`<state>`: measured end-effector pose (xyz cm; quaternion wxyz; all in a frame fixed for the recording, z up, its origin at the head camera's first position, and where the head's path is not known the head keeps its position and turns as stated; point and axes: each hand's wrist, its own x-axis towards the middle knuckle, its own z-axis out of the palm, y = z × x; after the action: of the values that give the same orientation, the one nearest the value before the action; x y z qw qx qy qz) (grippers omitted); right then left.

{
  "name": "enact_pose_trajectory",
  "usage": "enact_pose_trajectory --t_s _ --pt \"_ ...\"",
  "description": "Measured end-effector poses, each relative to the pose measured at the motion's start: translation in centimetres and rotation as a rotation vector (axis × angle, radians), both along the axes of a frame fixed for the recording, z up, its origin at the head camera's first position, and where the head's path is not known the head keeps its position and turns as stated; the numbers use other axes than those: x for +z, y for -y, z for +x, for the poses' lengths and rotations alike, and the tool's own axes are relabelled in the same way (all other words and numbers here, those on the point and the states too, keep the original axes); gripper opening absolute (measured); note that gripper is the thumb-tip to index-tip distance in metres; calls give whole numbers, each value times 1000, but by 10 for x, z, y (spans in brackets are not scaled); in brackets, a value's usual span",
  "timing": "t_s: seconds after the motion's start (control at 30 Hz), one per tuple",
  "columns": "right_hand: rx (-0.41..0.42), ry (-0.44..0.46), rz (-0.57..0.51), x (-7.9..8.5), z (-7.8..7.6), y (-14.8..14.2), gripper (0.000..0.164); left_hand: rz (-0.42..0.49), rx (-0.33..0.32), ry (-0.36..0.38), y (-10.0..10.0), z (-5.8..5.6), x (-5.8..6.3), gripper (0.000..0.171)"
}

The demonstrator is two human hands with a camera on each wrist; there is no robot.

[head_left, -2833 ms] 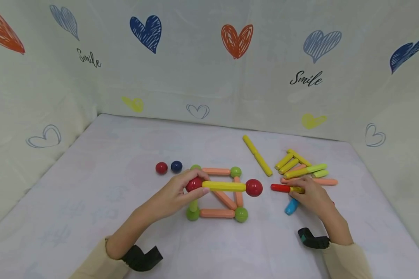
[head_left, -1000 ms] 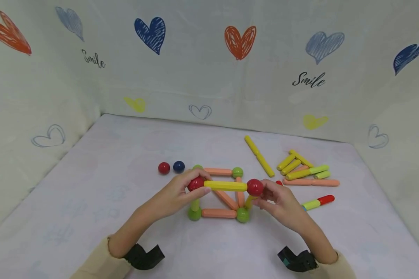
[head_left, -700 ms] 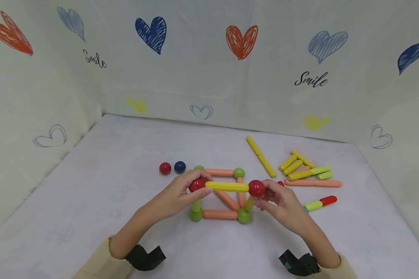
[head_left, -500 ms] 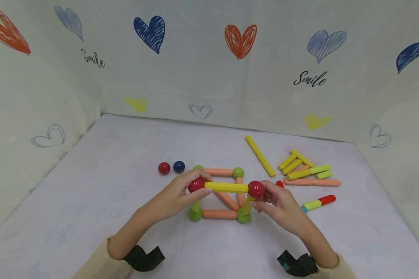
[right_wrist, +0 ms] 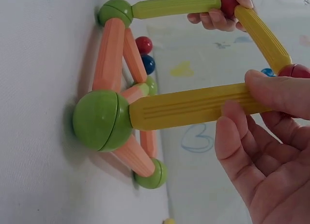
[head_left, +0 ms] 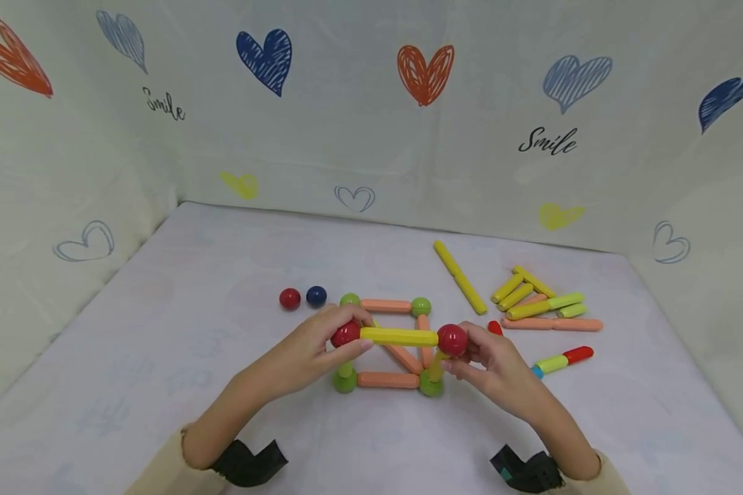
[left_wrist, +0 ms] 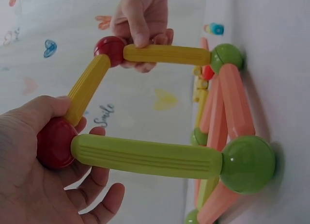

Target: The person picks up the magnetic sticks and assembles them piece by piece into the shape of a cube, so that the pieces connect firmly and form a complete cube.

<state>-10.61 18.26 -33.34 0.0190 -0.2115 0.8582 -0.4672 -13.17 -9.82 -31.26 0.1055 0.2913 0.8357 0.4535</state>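
Observation:
My left hand grips the left red ball, its thumb against the level yellow rod. A light green rod links this ball to a green ball on the table. At the level rod's other end is the right red ball. Just beneath it, my right hand pinches an upright yellow rod between thumb and fingers. That rod's lower end meets the front right green ball. Below lies a square base of salmon rods, green balls and a diagonal.
Behind the left hand sit a loose red ball and a blue ball. Yellow, green and salmon rods lie piled at the right, near a joined green-and-red rod. Two yellow rods lie end to end farther back.
My right hand has brought a yellow rod from the right-hand pile to under the right red ball. It now stands upright on the green ball. My left hand has dipped slightly.

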Motion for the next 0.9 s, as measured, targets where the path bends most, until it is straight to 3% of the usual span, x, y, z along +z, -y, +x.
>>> enact_pose_trajectory --t_s 0.23,0.37,0.47,0.6,0.73,0.9 --pt "46 143 242 -18 -4 9 26 -34 -10 7 2 1 1 28" --pt "21 152 326 -28 -5 13 27 -98 -29 19 8 -3 0 42" --pt "5 136 339 -29 -4 14 29 -183 -30 66 14 -8 -6 50" --pt "12 125 344 -28 -5 15 30 -375 -60 127 16 -11 -20 39" --pt "4 123 343 -28 -5 14 30 -495 -74 85 9 -9 -32 30" --pt "-67 134 374 -28 -6 15 26 -474 -24 1 4 -11 -39 27"
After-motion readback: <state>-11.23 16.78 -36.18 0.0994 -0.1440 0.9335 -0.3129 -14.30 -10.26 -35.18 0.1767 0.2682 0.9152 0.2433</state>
